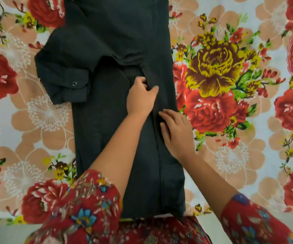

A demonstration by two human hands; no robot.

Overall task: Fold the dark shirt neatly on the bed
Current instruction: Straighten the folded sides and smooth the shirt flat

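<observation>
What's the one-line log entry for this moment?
left hand: pinches dark shirt fold | right hand: presses it flat | sleeve: sticking out, unfolded

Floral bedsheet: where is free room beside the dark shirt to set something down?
Right of the dark shirt, the floral bedsheet lies bare to the picture's edge. Left, it is bare below the sleeve. Crowded at mid-shirt: the left hand pinches a fold, the right hand rests flat.
</observation>
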